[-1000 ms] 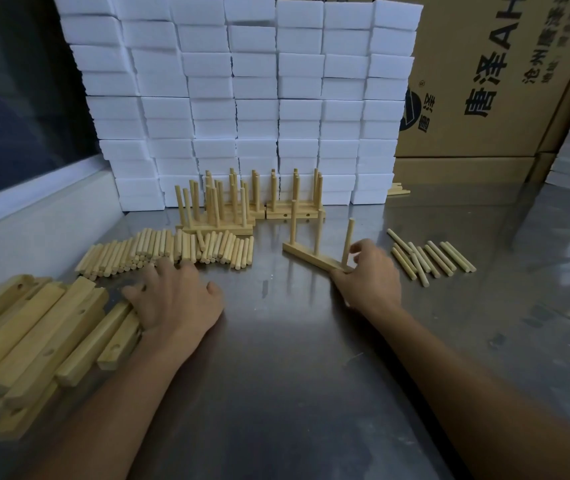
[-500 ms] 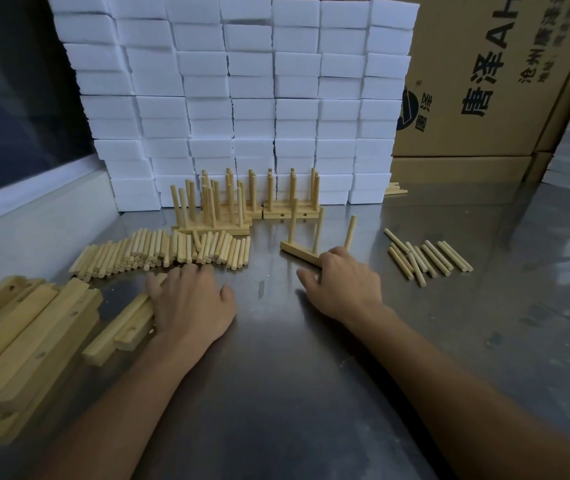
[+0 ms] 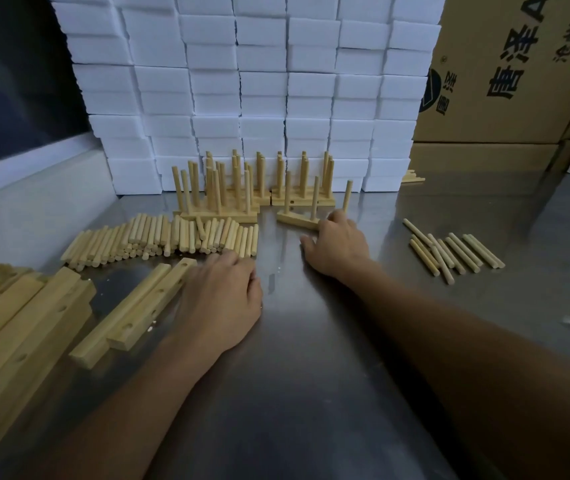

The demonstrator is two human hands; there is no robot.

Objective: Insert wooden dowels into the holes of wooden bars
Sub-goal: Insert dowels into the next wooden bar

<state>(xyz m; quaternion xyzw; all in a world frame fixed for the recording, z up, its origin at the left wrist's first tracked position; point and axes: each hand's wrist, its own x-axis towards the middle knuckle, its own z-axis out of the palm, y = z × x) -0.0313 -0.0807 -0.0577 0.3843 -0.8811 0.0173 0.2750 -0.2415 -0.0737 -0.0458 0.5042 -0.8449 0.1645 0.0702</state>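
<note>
The left hand (image 3: 219, 299) lies palm-down at 7 o'clock from the frame's centre, fingers loosely bent, touching the near ends of two loose bars (image 3: 138, 306) that run off toward 8 o'clock; whether it grasps them I cannot tell. The right hand (image 3: 337, 242), at 1 o'clock, rests its fingers on the end of a bar (image 3: 297, 219) with three upright dowels. Loose dowels (image 3: 159, 239) lie at 10 o'clock, more dowels (image 3: 456, 251) at 3 o'clock, finished bars (image 3: 242, 188) at 12 o'clock.

Left hand (image 3: 219, 299) rests on two bars (image 3: 140, 308); right hand (image 3: 337, 245) seemingly touches a doweled bar (image 3: 297, 219).
</note>
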